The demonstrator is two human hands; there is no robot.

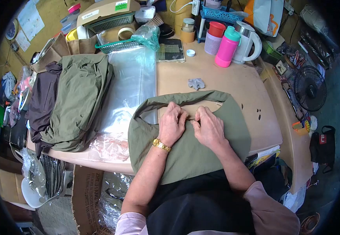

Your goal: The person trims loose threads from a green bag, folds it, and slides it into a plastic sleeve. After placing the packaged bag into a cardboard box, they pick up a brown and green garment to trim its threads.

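An olive green garment (193, 150) lies spread over the table's front edge and hangs toward my lap, with a wide opening at its top. My left hand (173, 123), below a gold wristwatch (161, 145), pinches the near edge of that opening. Close beside it, my right hand (208, 126) pinches the same edge, thumb and forefinger together. A small dark bit shows between the two sets of fingertips, too small to name. Left of the garment lie clear plastic bags (129, 86), and a folded olive garment (78, 100) rests on a dark one (44, 103).
A crumpled grey scrap (196, 83) lies beyond the opening. Farther back stand a pink bottle (227, 49), an electric kettle (245, 43), a green basket (117, 46) and a dark notebook (170, 51). A black fan (310, 89) is at right; a cardboard box (87, 196) sits below the table.
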